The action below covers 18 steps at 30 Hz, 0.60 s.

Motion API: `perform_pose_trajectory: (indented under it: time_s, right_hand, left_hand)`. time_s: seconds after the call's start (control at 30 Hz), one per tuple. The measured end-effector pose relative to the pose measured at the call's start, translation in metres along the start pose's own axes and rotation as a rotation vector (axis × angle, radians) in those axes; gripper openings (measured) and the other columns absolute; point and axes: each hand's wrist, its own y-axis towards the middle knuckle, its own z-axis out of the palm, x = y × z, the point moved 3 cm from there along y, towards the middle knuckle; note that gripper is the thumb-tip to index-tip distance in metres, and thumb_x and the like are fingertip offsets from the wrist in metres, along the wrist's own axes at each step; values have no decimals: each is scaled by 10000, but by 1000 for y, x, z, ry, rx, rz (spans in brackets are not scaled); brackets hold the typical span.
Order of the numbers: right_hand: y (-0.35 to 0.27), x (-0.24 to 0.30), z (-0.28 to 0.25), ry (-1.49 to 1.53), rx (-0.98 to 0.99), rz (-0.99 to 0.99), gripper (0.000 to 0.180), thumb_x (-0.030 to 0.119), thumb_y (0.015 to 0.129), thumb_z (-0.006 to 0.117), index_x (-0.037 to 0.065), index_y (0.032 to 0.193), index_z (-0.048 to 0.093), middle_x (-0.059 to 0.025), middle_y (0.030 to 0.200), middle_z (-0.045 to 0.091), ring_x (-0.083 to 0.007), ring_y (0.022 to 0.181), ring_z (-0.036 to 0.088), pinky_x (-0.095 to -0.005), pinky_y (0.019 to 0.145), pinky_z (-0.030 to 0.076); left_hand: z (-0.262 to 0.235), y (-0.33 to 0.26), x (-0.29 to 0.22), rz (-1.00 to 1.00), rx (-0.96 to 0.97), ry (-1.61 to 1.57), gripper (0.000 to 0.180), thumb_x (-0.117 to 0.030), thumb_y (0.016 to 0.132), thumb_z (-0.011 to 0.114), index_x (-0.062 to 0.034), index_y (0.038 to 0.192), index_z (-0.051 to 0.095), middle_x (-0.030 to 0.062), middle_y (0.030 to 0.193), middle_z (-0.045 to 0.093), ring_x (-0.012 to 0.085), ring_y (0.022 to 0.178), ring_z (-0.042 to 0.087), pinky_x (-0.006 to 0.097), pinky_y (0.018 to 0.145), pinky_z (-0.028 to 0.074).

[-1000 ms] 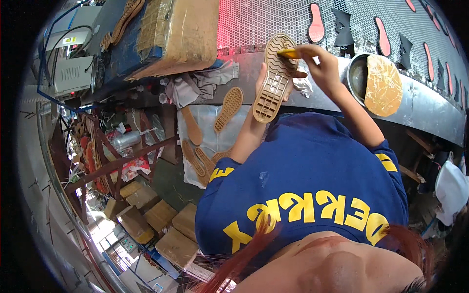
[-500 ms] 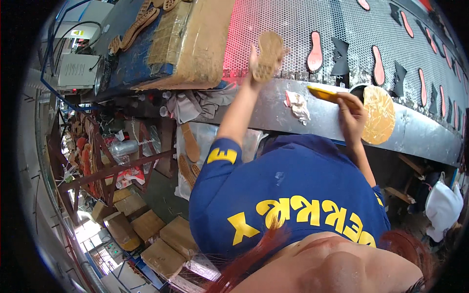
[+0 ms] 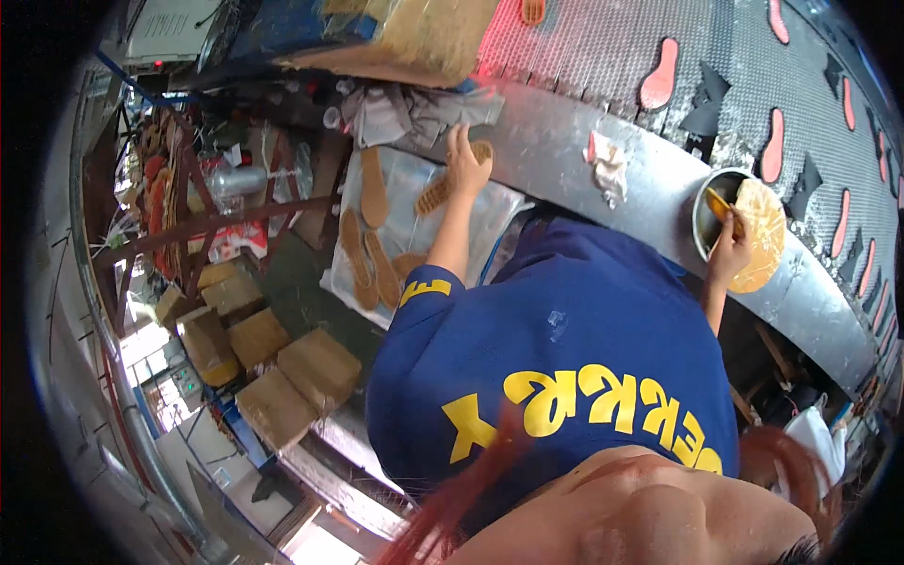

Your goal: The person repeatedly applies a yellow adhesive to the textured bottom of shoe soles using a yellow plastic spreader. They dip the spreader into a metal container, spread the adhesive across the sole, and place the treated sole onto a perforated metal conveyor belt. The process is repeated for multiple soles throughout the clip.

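Hand (image 3: 727, 256), the right one, grips a yellow tool (image 3: 718, 204) whose end is at the mouth of a metal bowl (image 3: 698, 226), where a tan disc (image 3: 758, 235) overlaps the bowl's right side. Well left of the bowl, the left hand (image 3: 466, 176) lies over a tan sole (image 3: 434, 197) — whether it grips cannot be told — near other soles (image 3: 374, 191) on a plastic sheet (image 3: 403, 179). Beyond the bowl, pink insoles (image 3: 658, 80) lie on a mesh belt (image 3: 584, 56).
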Motion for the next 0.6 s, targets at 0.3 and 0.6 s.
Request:
perform_pose_trajectory:
  time_s: [0.3,0.6]
  right_hand:
    - [-7,-82,-11,-663,-111,-341,195,96,888,574,40,1061,646,-195,925,632,-383,834,616,-439,742,504]
    - [-21,-80,7,-616,-158,-83,187,165,890,611,103,1052,681,-135,855,576,-311,770,608,-402,670,498]
  left_hand:
    - [-39,-55,83,-125,477,297,658,-158,579,818,-36,1171,557,203,1087,606,387,1078,547,465,943,444]
    - [-13,-23,-8,-494,710,-921,569,-229,774,800,5,1152,445,173,1081,631,238,921,640,368,783,544]
